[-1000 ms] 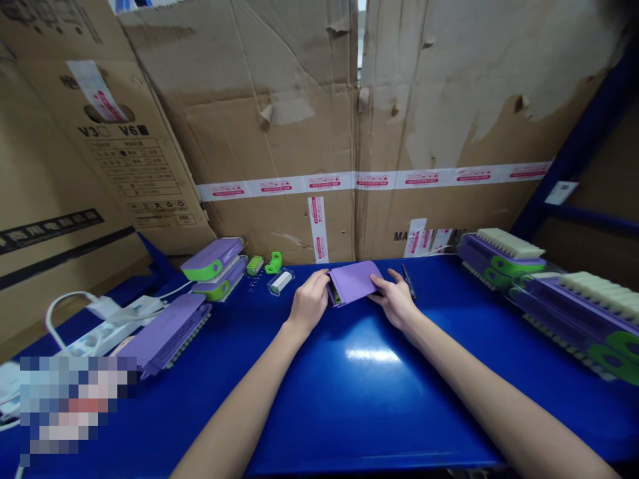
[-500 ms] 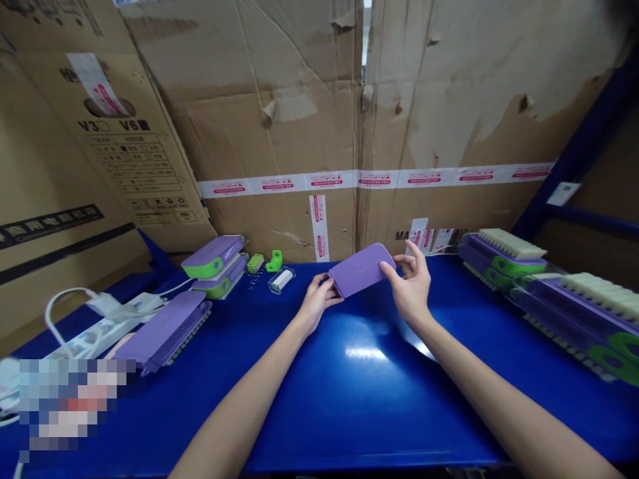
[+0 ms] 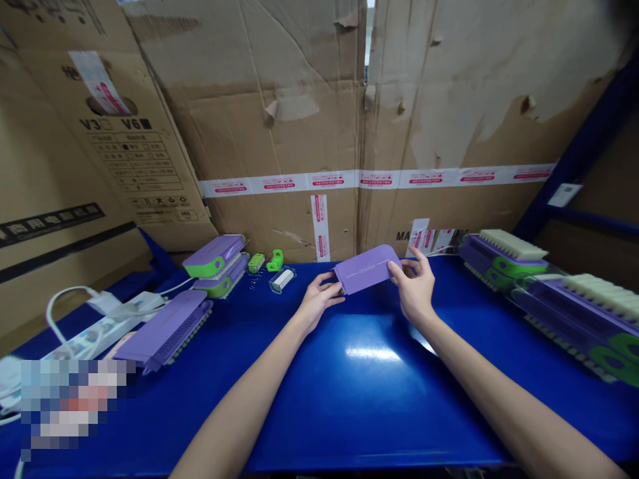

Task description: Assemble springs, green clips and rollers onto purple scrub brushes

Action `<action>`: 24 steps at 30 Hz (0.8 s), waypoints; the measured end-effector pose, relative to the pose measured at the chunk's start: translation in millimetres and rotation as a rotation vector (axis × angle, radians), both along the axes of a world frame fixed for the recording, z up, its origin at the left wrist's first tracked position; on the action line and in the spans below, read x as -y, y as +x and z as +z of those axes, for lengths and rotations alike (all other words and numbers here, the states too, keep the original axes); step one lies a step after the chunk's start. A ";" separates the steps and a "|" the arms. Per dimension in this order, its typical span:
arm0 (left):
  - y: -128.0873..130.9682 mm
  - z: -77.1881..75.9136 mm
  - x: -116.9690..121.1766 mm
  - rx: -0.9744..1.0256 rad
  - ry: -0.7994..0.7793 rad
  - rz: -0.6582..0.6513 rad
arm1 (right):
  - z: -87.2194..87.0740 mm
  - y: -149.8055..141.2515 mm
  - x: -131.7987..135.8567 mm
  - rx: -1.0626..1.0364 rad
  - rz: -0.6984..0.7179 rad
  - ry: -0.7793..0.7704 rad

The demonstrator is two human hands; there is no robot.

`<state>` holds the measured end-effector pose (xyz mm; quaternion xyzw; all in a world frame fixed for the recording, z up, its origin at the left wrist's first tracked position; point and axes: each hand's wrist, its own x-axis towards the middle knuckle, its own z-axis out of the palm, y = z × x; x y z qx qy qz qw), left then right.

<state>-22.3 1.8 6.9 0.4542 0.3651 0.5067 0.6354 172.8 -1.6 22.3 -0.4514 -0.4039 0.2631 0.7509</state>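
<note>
A flat purple plastic panel (image 3: 368,269) with a line of pale lettering on its face is held above the blue table, slightly tilted. The fingers of my left hand (image 3: 319,299) grip its left end. My right hand (image 3: 415,283) pinches its right edge between thumb and fingers. Its underside is hidden from view. To the left of my left hand lie a small clear case with a white piece (image 3: 283,280), a bright green plastic part (image 3: 275,260) and a small yellow-green block (image 3: 256,263).
Purple-and-green units with cream ribbed pads are stacked at left (image 3: 214,259) and right (image 3: 504,259). Another purple unit (image 3: 167,326) lies beside a white power strip (image 3: 107,329) with cables. Cardboard walls (image 3: 279,146) enclose the blue table (image 3: 309,412). A blurred patch covers the lower left.
The purple panel has turned slightly in my hands, so its lettering now shows clearly. Both hands keep their hold, the right one shifted a little to the right.
</note>
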 end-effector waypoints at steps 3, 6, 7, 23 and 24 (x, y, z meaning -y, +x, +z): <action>-1.3 0.7 0.1 -0.010 0.006 -0.070 | 9.1 -8.4 8.4 0.153 0.002 0.172; -2.8 0.3 0.2 -0.034 0.014 -0.107 | 11.2 -12.6 11.3 0.206 0.006 0.186; -3.3 0.0 0.1 -0.040 0.017 -0.114 | 10.1 -11.8 10.3 0.206 -0.007 0.177; -2.0 7.1 3.5 -0.049 0.142 -0.036 | -0.3 13.9 -8.4 -0.391 0.178 -0.321; -0.1 7.8 4.1 -0.052 0.154 -0.020 | -0.8 14.4 -8.7 -0.402 0.194 -0.344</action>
